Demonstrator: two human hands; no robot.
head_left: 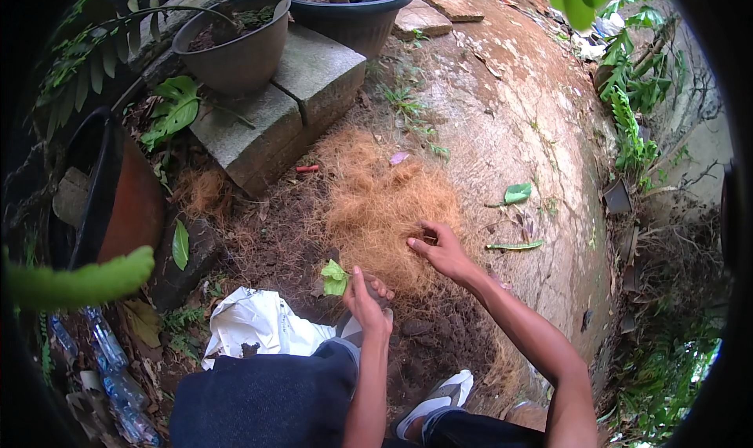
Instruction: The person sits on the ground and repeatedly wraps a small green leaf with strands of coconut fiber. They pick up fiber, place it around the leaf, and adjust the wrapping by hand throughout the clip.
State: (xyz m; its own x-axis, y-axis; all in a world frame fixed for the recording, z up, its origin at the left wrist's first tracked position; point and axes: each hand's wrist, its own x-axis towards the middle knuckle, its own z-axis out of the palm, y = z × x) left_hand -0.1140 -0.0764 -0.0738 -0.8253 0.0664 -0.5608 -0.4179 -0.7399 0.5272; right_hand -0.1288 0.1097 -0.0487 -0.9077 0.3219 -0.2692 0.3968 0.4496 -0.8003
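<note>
My left hand (pixel 367 300) is closed, its thumb near the edge of a bright green, slightly crumpled leaf (pixel 335 278) that it grips. To its right, my right hand (pixel 443 253) hovers over a loose mound of orange-brown coconut fibre (pixel 384 205). Its fingers curve, with thumb and forefinger apart, and I see nothing held between them. Whether those fingertips touch the fibre is hard to tell. Dark soil (pixel 290 248) lies left of the mound and below it. A crumpled white plastic sack (pixel 263 328) rests beside my left knee.
Grey concrete blocks (pixel 321 67) carry a brown plant pot (pixel 235 52); a dark pot (pixel 345 16) stands behind. A large tipped pot (pixel 129 197) is at left, above plastic bottles (pixel 118 385). A cut leaf (pixel 516 194) and green strip (pixel 514 245) lie on the paved ground.
</note>
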